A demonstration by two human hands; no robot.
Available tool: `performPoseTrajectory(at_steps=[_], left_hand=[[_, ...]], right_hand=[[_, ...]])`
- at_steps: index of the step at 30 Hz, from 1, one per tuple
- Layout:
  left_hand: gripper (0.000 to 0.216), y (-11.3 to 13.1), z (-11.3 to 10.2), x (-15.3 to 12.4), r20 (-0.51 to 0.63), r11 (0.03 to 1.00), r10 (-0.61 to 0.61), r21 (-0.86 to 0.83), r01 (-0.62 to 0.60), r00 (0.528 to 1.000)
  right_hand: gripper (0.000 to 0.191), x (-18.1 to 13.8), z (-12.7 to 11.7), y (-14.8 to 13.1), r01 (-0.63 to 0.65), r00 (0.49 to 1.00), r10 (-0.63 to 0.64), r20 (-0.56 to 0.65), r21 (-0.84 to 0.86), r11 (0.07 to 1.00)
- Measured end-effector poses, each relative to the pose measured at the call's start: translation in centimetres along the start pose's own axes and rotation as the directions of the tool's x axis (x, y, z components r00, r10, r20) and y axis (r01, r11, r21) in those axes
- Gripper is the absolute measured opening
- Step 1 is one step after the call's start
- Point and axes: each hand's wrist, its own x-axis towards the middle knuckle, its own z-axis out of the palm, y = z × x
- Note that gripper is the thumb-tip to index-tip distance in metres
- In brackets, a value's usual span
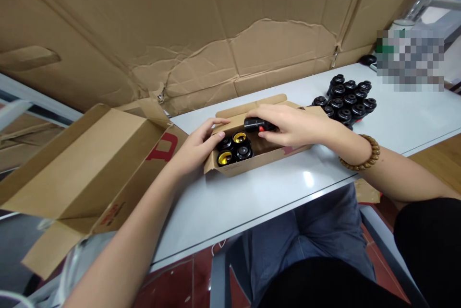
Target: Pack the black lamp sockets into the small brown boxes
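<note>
Right hand (291, 125): closed on a black plastic piece (254, 124) with a red spot, pinching it from above with the fingers over its top, so the piece hangs over the middle of the box's opening.

Left hand (196, 147): half open, its fingers curved over the left rim of the box, apparently to steady it; from this angle, I cannot tell whether it truly grips the wall.

Small cardboard box (252, 160): under both hands, on the table, flaps folded outward so that the opening stays unobstructed.

Inside the box: black-and-gold round fittings (226, 158) stand close together at the left end, their neighbours and the wall keeping them from sliding.

Beyond the box: black round fittings (345, 104) lie bunched on the table, within easy reach of the right hand.

Under the box: a white table (230, 202) gives a flat, smooth working surface.

Left of the box: an open cardboard carton (90, 164) stands with its flaps spread.

Behind the box: a large cardboard sheet (216, 25) stands against the far table edge, screening that side.
</note>
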Motion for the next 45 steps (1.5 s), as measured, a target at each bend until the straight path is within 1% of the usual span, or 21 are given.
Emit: performPoseTrajectory(at_steps=[6,11,15,20,28,32,36,38,41,45], left_hand=[[0.06,-0.11,0.09,-0.02,0.007,1.0,0.006,-0.013,-0.006,1.0],[0.058,-0.1,0.13,-0.08,-0.004,1.0,0.019,0.002,-0.019,1.0],[0.058,0.05,0.08,-0.06,0.004,1.0,0.014,-0.006,-0.014,1.0],[0.058,-0.03,0.08,-0.07,0.002,1.0,0.01,-0.018,-0.01,1.0],[0.057,-0.25,0.02,-0.06,0.004,1.0,0.002,-0.004,-0.002,1.0],[0.057,-0.25,0.0,-0.04,0.004,1.0,0.009,0.005,-0.009,1.0],[0.057,-0.22,0.05,-0.07,0.007,1.0,0.007,-0.01,-0.007,1.0],[0.058,-0.12,0.09,-0.09,0.008,1.0,0.003,-0.015,-0.002,1.0],[0.06,0.08,0.14,-0.12,-0.003,1.0,0.014,-0.002,-0.014,1.0],[0.06,0.29,0.15,-0.17,-0.009,1.0,0.018,0.014,-0.018,1.0]], right_hand=[[0.038,0.1,-0.08,-0.17,-0.029,0.999,0.029,-0.014,-0.006,1.0],[0.038,0.2,-0.45,-0.38,-0.011,1.0,0.011,0.004,-0.024,1.0],[0.039,0.18,-0.52,-0.3,-0.009,1.0,0.008,-0.018,-0.043,0.999],[0.036,0.15,-0.35,-0.26,-0.036,0.998,0.034,-0.048,-0.035,0.999],[0.029,0.15,-0.12,0.0,0.061,0.997,-0.062,-0.036,-0.006,0.998],[0.032,0.12,-0.09,-0.08,0.08,0.996,-0.08,-0.041,0.0,0.997],[0.036,0.12,-0.14,-0.32,0.023,0.998,-0.023,-0.051,-0.007,1.0],[0.039,0.12,-0.24,-0.43,-0.006,1.0,0.006,-0.024,-0.009,1.0],[0.043,0.1,-0.39,-0.42,-0.012,1.0,0.013,0.01,-0.022,1.0],[0.041,0.06,-0.55,-0.25,-0.008,1.0,0.008,0.0,-0.047,0.999]])
